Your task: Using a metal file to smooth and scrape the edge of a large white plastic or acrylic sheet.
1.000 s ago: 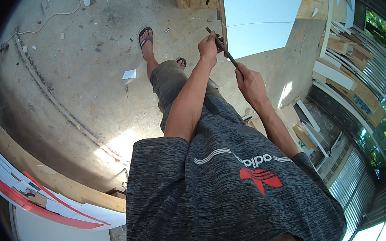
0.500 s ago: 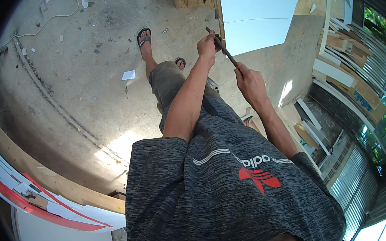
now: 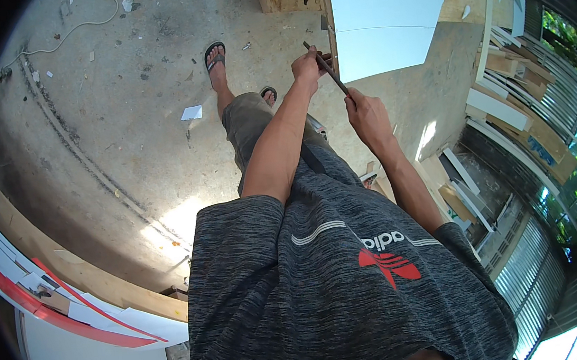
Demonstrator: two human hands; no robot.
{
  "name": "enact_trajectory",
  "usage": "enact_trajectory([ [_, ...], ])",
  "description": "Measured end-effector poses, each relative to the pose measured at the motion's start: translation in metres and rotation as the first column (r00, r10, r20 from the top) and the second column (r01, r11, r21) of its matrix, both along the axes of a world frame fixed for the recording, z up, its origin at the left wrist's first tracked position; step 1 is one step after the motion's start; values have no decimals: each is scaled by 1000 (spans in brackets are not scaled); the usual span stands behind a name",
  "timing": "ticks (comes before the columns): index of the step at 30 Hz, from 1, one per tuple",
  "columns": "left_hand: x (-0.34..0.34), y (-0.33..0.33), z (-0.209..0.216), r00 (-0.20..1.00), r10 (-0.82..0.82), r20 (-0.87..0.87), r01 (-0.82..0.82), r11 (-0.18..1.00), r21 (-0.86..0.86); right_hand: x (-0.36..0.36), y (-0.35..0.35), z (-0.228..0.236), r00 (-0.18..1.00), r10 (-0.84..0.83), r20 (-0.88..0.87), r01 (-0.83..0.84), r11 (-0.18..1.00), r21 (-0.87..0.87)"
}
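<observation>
Look, the right hand [image 3: 369, 113] grips the dark stick [image 3: 333, 76] by its near end; the left hand [image 3: 306, 71] curls round it farther up (for steadiness, I'd guess), beside the white board [image 3: 383, 11].

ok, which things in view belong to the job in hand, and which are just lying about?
In use:
- dark rod, held by left hand and right hand
- white sheet beside the left hand, probably

Apparently just lying about:
- white scrap on the floor
- pale cord
- white board at far right
</observation>
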State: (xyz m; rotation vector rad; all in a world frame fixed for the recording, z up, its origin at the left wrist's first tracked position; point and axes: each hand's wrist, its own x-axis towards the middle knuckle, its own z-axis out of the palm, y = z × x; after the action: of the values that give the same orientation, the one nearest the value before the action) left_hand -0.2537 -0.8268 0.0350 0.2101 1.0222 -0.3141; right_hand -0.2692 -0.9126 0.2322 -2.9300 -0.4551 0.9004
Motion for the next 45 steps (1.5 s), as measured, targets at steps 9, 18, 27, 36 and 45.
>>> enact_trajectory([
  [9, -55, 18, -18, 919, -367, -147, 387, 762, 519, -29, -22, 31, 987, -112, -115, 117, 993, 33],
  [18, -63, -11, 84, 864, -481, 146, 72, 405, 911, -102, -90, -12, 904, -393, -165, 378, 918, -117],
  [27, -56, 24, 55, 333, -942, -33, 569, 173, 804, -110, -168, 16, 822, -562, 88, 567, 798, -206],
  [36, -50, 70, 13, 855, -482, 194, 384, 838, 389, 42, 19, 87, 946, -313, 83, 293, 936, 195],
  [45, 12, 99, 13, 972, -106, 209, 39, 952, 303, 154, 111, 26, 964, 266, 26, -259, 953, -155],
])
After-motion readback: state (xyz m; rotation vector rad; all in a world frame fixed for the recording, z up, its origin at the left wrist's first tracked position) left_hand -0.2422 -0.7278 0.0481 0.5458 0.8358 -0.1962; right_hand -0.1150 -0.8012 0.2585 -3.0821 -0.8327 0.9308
